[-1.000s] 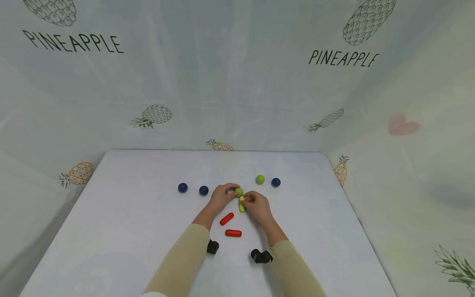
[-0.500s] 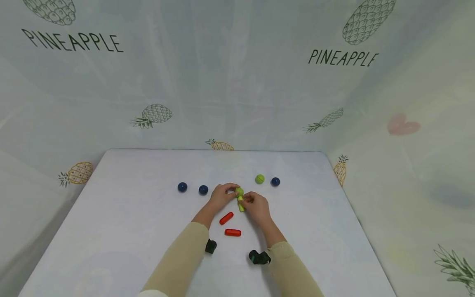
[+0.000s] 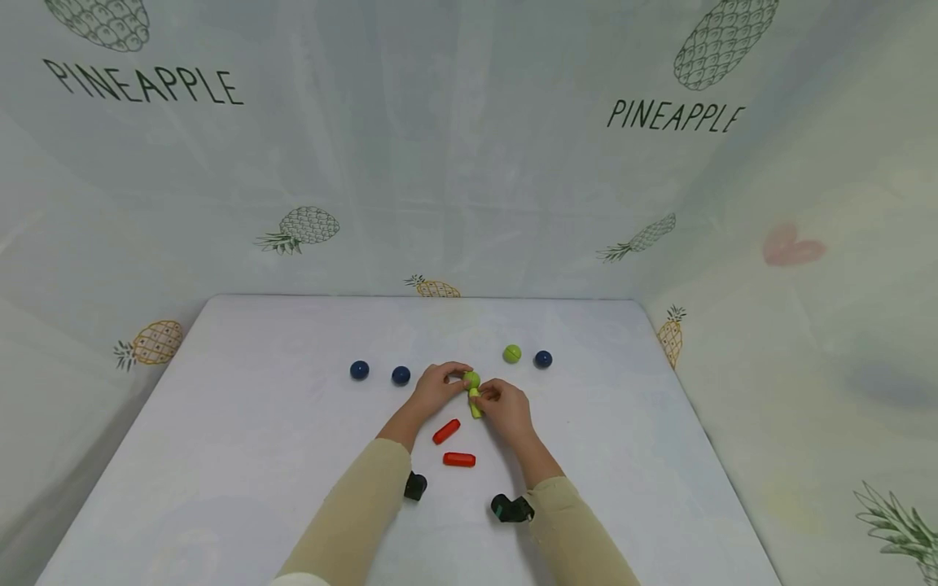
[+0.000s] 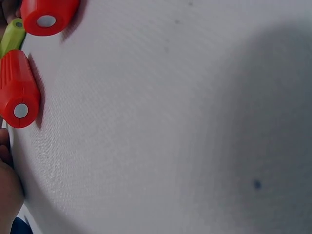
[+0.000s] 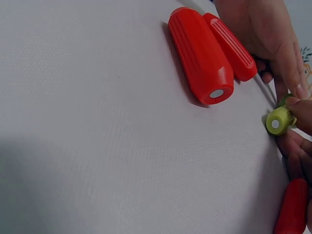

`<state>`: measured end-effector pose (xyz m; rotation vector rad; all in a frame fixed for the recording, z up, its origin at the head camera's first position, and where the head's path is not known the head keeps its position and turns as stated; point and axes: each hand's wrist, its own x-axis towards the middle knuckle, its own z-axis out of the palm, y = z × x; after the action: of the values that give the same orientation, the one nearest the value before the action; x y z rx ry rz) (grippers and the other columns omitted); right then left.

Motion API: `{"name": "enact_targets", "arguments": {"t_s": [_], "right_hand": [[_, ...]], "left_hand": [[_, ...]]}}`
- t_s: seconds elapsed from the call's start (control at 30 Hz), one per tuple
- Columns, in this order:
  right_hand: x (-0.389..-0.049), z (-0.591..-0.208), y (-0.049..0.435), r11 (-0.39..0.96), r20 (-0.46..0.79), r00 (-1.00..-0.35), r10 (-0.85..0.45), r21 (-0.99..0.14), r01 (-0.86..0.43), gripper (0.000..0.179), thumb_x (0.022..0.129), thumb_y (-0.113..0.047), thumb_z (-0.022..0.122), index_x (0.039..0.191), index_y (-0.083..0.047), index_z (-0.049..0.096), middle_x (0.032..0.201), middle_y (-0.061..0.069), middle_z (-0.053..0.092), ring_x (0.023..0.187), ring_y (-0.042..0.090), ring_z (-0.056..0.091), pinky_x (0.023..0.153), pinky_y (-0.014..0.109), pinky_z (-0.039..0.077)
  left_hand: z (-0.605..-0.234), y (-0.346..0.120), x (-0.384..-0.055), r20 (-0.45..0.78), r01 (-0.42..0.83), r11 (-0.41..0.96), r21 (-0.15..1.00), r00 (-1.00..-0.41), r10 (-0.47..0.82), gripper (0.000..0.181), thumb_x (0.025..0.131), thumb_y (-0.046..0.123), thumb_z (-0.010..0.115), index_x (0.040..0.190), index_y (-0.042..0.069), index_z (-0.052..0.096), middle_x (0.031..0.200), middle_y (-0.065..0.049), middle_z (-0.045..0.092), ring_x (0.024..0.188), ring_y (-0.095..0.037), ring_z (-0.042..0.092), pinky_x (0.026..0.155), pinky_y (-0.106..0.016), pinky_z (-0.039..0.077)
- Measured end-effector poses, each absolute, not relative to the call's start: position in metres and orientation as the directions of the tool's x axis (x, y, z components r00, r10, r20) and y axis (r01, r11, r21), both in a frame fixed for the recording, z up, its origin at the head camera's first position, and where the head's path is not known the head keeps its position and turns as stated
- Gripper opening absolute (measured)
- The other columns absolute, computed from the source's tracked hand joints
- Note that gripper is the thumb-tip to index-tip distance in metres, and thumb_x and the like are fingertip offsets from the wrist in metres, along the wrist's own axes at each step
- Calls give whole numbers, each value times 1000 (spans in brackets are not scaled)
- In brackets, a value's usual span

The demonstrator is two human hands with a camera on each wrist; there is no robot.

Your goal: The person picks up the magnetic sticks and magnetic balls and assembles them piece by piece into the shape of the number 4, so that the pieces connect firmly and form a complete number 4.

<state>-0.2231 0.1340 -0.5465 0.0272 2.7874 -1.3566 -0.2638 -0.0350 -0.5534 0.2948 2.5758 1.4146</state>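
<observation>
- Left hand [image 3: 436, 389]: grip narrow, thumb and fingers pinching the green ball [image 3: 473, 378], which sits about midway between the left and right edges of the table [image 3: 220, 456], short of its far edge.
- Right hand [image 3: 509, 408]: grip narrow, pinching the green rod [image 3: 476, 410], on the near side of the ball.
- Change: over the last second the rod has turned slightly, from nearly square to the far edge to a slight slant, its far end toward the ball.
- Meaning: the two green pieces appear better aligned, end to end; whether they are joined cannot be told.
- Between the forearms: far red rod [image 3: 446, 431], slanted; near red rod [image 3: 459, 460], roughly parallel to the far edge; the two lie apart.
- Red piece [image 5: 293, 207]: beside the right hand's fingers; whether held cannot be told.
- Toward the far edge: left blue ball [image 3: 359, 370] and middle blue ball [image 3: 401, 375], left of the hands; spare green ball [image 3: 512, 354] and right blue ball [image 3: 543, 359], toward the far right corner.
</observation>
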Motion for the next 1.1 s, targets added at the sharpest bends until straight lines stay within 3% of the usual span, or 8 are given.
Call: {"name": "enact_targets", "arguments": {"t_s": [0.3, 0.67, 1.1], "right_hand": [[-226, -544, 139, 514, -64, -998, 23, -855, 66, 20, 86, -18, 76, 100, -6, 70, 85, 1, 65, 74, 14, 60, 64, 29, 50], [-233, -542, 152, 536, 5, -993, 120, -842, 61, 23, 86, -20, 77, 104, -8, 71, 85, -1, 67, 83, 17, 61, 70, 31, 50], [-243, -536, 165, 562, 76, -967, 243, -824, 76, 25, 86, -18, 76, 106, -5, 69, 97, 5, 66, 89, 22, 58, 75, 35, 49]], "left_hand": [[-553, -35, -264, -50, 105, 525, 844, -961, 273, 28, 94, 24, 67, 121, 18, 68, 111, 2, 65, 94, -18, 48, 84, -36, 42], [-553, -35, -261, -46, 114, 533, 839, -960, 277, 28, 93, 25, 68, 120, 18, 68, 109, 2, 65, 95, -18, 49, 86, -37, 42], [-551, -35, -260, -37, 113, 509, 853, -961, 275, 27, 93, 22, 68, 120, 18, 69, 110, 2, 64, 97, -18, 48, 88, -38, 42]]}}
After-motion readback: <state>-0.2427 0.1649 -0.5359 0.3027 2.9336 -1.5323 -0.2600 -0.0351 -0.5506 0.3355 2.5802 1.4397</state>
